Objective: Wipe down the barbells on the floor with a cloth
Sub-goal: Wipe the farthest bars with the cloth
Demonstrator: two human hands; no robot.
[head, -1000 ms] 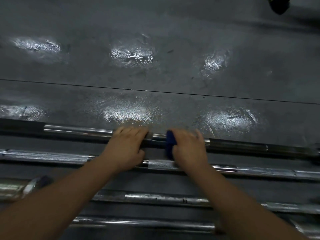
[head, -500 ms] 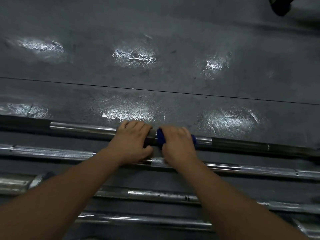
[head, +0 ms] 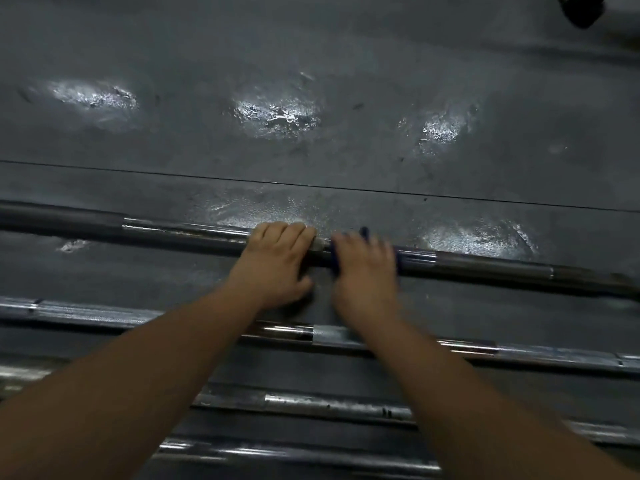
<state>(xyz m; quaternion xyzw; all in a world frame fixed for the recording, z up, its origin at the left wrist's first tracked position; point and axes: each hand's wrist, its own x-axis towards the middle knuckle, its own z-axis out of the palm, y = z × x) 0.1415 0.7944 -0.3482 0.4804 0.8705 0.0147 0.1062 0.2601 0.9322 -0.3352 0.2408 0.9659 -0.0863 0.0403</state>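
Steel and chrome showing in four long round barbell shafts, lying side by side across the dark grey rubber floor [head: 311, 64]: farthest barbell [head: 180, 233], second barbell [head: 519, 353], third barbell [head: 329, 407], nearest barbell [head: 294, 455]. Lying wrapped round the farthest barbell, one dark blue cloth [head: 334, 259], mostly hidden, peeking out at either side of the right hand [head: 363, 271]. Gripping that cloth and the shaft beneath, fingers curled over the top, blurred. Resting just beside it, the left hand [head: 277, 265], fingers curling over the same bare shaft, thumb lying on the floor side. Stretching both bare forearms up from the lower corners, crossing over and partly hiding the three nearer barbells. Glinting on the floor beyond, several pale patches of reflected light. Running across the floor, one thin dark seam [head: 450, 196]. Sitting at the top right corner, one dark object [head: 581, 8], too cut off for naming.
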